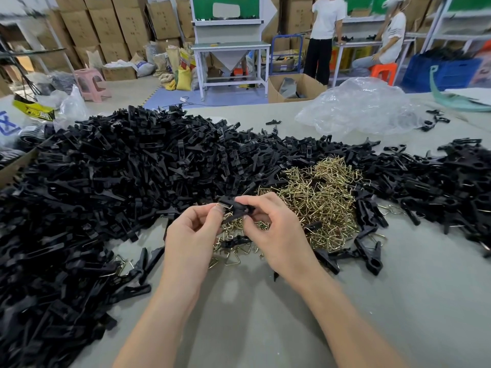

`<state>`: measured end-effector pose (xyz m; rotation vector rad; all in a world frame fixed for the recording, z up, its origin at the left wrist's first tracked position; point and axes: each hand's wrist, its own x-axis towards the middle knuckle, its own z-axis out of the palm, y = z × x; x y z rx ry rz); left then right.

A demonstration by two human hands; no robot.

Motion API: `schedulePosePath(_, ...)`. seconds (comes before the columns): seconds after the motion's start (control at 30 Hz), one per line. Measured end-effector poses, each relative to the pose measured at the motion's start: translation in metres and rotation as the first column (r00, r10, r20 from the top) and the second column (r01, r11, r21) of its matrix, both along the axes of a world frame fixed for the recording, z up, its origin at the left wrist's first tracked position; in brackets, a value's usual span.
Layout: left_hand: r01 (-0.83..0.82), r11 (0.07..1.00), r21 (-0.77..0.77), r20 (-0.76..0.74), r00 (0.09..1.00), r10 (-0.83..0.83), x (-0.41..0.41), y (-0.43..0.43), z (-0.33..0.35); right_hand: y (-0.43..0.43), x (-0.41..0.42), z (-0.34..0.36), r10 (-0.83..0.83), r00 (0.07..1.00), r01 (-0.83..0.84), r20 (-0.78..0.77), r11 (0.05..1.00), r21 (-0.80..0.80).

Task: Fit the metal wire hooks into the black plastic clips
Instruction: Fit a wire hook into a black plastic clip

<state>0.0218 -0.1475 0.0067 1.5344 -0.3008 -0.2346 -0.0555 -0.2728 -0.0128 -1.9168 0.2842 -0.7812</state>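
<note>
A black plastic clip (237, 207) is held between both hands above the table, just in front of a heap of brass-coloured wire hooks (321, 197). My left hand (191, 235) pinches the clip's left end, where a wire hook (222, 206) shows against the thumb. My right hand (276, 232) grips the clip's right end with thumb and forefinger. A huge pile of loose black clips (106, 187) covers the table's left and centre.
More black clips (438, 181) lie in a heap at the right, some with wire fitted (369, 245). A crumpled clear plastic bag (361, 107) sits at the back right. Grey table surface (252, 314) lies under my forearms. Two people stand by workbenches in the background.
</note>
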Motion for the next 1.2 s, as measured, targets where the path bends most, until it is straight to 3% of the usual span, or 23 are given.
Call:
schedulePosePath(0.23,0.018,0.999,0.046,-0.019,1.0,-0.017,0.002,0.0,-0.002,0.002,-0.003,0.003,-0.008,1.0,0.007,-0.01,0.996,-0.089)
schedulePosePath(0.43,0.022,1.0,0.018,-0.107,0.994,-0.02,-0.001,-0.002,-0.003,0.004,-0.003,0.004,-0.032,0.999,0.026,-0.016,0.958,-0.286)
schedulePosePath(0.53,0.0,0.999,0.054,-0.007,1.0,0.0,-0.002,-0.002,-0.002,0.006,-0.003,0.003,-0.039,0.999,0.031,-0.016,0.936,-0.351)
schedulePosePath(0.63,0.033,0.992,0.118,0.061,0.997,-0.04,-0.001,0.0,-0.002,0.009,-0.003,0.004,-0.039,0.999,0.032,-0.014,0.937,-0.348)
schedulePosePath(0.73,0.038,0.989,0.146,0.001,0.999,-0.039,0.002,0.001,-0.002,0.014,-0.002,0.005,-0.004,1.0,0.008,0.015,0.957,-0.291)
schedulePosePath(0.97,0.161,0.976,-0.146,-0.283,0.939,-0.197,0.005,0.001,0.0,0.02,0.003,0.004,0.083,0.996,-0.079,0.038,0.994,-0.08)
schedulePosePath(1.1,0.144,0.915,-0.378,-0.431,0.847,-0.312,0.005,0.0,0.005,0.022,0.005,0.0,0.037,0.997,-0.024,0.068,0.983,-0.182)
schedulePosePath(1.2,0.207,0.914,-0.348,-0.425,0.835,-0.35,0.002,-0.002,0.006,0.026,0.008,-0.003,0.028,0.996,-0.006,0.084,0.968,-0.25)
